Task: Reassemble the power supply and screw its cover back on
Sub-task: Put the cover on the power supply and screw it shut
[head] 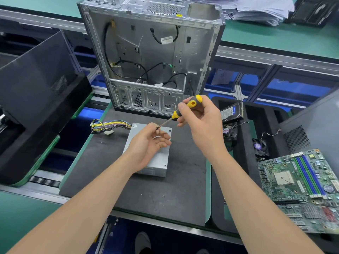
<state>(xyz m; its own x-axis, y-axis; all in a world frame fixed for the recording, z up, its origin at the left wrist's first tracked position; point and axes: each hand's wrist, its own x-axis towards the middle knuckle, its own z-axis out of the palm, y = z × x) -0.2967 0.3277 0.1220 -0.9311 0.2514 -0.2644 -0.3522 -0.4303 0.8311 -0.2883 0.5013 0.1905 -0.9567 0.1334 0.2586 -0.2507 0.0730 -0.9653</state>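
Power supply flat on the bench mat, wire bundle at its far-left corner, right grip curled round yellow-and-black screwdriver handle, left grip pinching its tip above the casing

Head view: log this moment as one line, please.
right hand: grips screwdriver handle | left hand: pinches screwdriver tip | power supply: cover on, flat on mat

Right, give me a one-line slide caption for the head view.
Right hand holds a yellow-and-black screwdriver, its tip at the left hand, above the power supply.
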